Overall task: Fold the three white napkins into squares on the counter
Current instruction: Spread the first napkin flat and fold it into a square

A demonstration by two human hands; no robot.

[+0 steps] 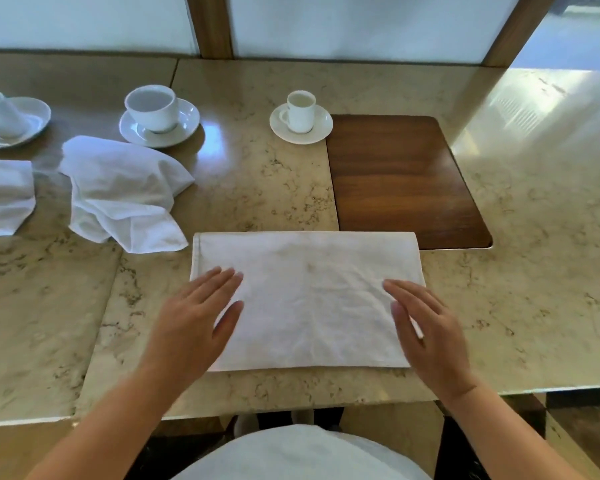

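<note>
I see the folded napkin (305,299) lying flat as a wide rectangle on the near part of the marble counter (534,237), its far right corner over a wooden inset (402,178). My left hand (194,317) and right hand (426,327) rest on its two ends, fingers straight and released. A crumpled napkin (122,192) lies far left, another napkin (4,195) at the left edge.

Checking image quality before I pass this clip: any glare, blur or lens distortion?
Head view: strong window glare washes out the counter at far right; a smaller sheen sits beside the large cup's saucer. Wide-angle bowing curves the counter edges. Both hands, left and right, look slightly motion-blurred; the flat napkin stays sharp.
</note>
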